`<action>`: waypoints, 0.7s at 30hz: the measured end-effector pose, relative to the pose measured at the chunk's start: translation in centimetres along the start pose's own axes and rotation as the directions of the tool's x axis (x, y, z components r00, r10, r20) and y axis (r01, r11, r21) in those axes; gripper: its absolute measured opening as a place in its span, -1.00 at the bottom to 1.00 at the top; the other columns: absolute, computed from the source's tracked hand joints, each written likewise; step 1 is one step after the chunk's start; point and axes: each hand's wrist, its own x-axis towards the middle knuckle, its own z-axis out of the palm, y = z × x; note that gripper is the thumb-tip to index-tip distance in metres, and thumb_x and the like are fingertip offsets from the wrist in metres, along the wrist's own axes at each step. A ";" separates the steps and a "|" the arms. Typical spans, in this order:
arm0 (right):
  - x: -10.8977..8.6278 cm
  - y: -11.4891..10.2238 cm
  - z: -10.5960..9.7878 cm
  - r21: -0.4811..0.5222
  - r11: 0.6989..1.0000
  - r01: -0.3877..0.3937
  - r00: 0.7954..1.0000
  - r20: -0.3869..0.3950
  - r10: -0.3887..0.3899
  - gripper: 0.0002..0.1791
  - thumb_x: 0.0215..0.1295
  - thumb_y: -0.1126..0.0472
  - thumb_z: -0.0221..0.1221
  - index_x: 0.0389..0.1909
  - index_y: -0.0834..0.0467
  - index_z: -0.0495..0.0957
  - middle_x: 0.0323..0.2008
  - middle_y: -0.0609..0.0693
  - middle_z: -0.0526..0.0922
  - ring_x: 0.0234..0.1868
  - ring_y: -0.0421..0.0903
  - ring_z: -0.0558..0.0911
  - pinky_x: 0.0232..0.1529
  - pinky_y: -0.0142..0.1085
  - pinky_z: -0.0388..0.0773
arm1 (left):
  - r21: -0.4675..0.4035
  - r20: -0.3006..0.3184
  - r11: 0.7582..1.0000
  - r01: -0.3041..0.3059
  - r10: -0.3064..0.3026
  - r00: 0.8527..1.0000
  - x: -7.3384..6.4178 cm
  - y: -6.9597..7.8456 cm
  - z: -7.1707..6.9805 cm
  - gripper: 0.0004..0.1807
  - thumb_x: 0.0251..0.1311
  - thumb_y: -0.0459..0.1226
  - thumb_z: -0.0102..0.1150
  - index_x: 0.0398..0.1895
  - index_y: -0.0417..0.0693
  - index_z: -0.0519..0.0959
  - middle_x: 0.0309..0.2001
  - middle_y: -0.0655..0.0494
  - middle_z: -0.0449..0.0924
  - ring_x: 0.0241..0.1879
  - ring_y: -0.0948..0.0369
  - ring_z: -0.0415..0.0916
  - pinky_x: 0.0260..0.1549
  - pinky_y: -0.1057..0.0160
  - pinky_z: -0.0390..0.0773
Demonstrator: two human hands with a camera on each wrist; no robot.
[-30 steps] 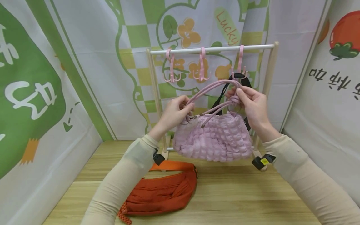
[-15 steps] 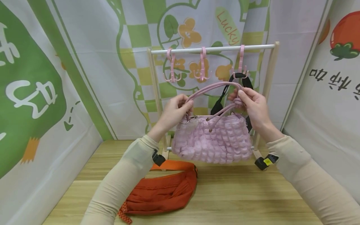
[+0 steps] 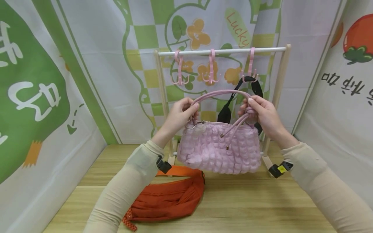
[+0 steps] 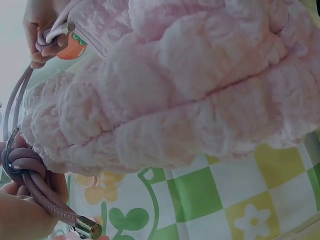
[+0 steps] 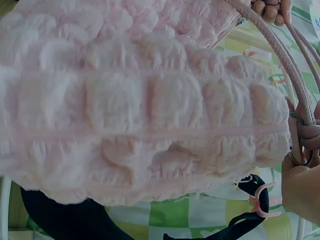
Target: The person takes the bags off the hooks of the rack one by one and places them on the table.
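A puffy pink handbag (image 3: 218, 147) hangs upright between both hands, in front of the rack. My left hand (image 3: 182, 113) pinches the left end of its pink cord handle (image 3: 221, 92), near a metal ring. At the other end my right hand (image 3: 263, 113) grips the handle by its knot (image 5: 311, 135). Two loose cord ends with metal tips dangle over the bag's front. In the left wrist view, another knot (image 4: 25, 165) with a metal-tipped cord end (image 4: 87, 227) lies against the left fingers. Bubbled fabric fills much of both wrist views.
Behind the bag stands a rack with a white rail (image 3: 230, 51) and three pink hooks, among them the middle hook (image 3: 212, 69). A black bag strap (image 3: 256, 87) hangs from the right hook. An orange waist bag (image 3: 172, 199) lies on the wooden table (image 3: 247, 207).
Both hands have lowered the pink handbag slightly. The right hand has moved a little outward, and the loose cord ends have swung right and now hang lower over the front.
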 end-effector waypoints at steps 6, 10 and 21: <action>-0.1 0.4 -0.2 -0.007 1.000 -0.003 0.999 0.044 0.003 -0.76 0.44 0.17 -0.01 -0.20 0.32 0.42 -0.47 -0.04 0.64 -0.44 -0.19 0.67 -0.46 -0.46 0.58 | -0.012 -0.022 0.999 0.035 -0.035 0.999 -0.3 0.1 -0.2 -0.81 0.36 -0.25 0.02 -0.33 -0.22 0.44 -0.46 -0.01 0.52 -0.52 0.24 0.46 -0.53 0.37 0.53; -0.1 0.6 -0.3 -0.024 1.000 -0.001 0.998 0.061 0.002 -0.80 0.44 0.18 -0.01 -0.23 0.25 0.47 -0.49 -0.07 0.62 -0.49 -0.22 0.64 -0.52 -0.48 0.56 | -0.037 -0.029 0.998 0.050 -0.051 0.998 -0.4 0.1 -0.3 -0.83 0.36 -0.26 0.02 -0.33 -0.21 0.44 -0.46 0.01 0.52 -0.52 0.24 0.46 -0.53 0.37 0.53; -0.4 0.7 -0.8 -0.095 0.995 -0.035 0.992 0.115 0.046 -0.88 0.40 0.28 0.03 -0.24 0.16 0.56 -0.58 -0.09 0.54 -0.56 -0.24 0.57 -0.59 -0.46 0.53 | -0.057 -0.054 0.994 0.088 -0.091 0.994 -0.7 -0.2 -0.9 -0.80 0.35 -0.28 0.02 -0.28 -0.31 0.44 -0.48 0.09 0.53 -0.50 0.26 0.49 -0.52 0.43 0.43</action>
